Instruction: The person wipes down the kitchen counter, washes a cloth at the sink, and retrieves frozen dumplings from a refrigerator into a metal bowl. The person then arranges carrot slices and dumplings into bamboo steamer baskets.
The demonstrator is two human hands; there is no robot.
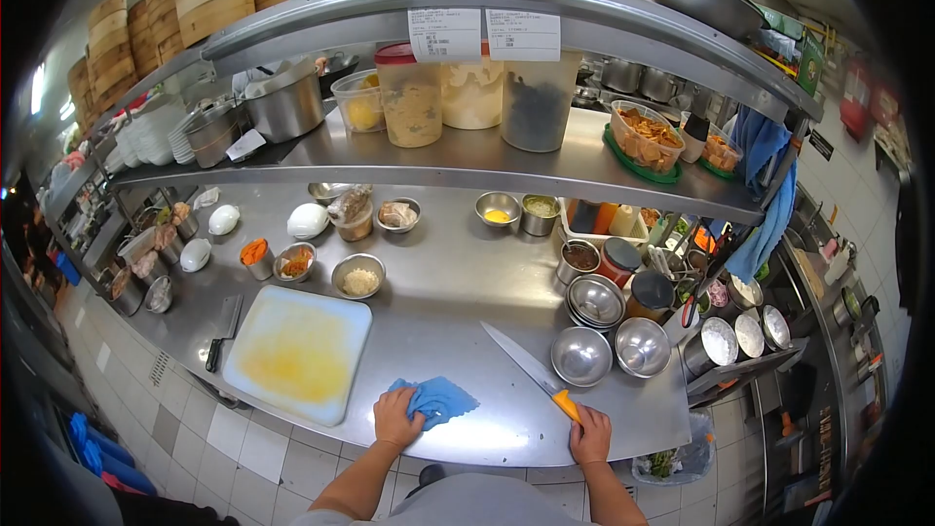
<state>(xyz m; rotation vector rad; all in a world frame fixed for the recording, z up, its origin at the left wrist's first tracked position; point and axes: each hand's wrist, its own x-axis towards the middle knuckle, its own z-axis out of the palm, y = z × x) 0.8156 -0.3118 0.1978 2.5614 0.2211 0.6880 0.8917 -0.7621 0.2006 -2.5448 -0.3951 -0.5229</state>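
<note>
Near the front edge of the steel table, my left hand (397,418) is closed on a crumpled blue cloth (440,400) that lies on the metal. My right hand (590,434) grips the yellow handle of a long knife (526,358), whose blade points away and to the left across the tabletop. To the left of the cloth lies a white cutting board (302,331) with a yellow stain. Beyond the board's left edge rests a black-handled cleaver (225,333). Two steel bowls (581,356) stand just past the knife on the right.
Small bowls of ingredients (358,277) line the table's back left. Sauce jars (619,260) and stacked bowls (595,300) crowd the right. A raised shelf (438,175) with plastic tubs (410,97) spans the back. A lined bin (677,450) stands below the right front corner.
</note>
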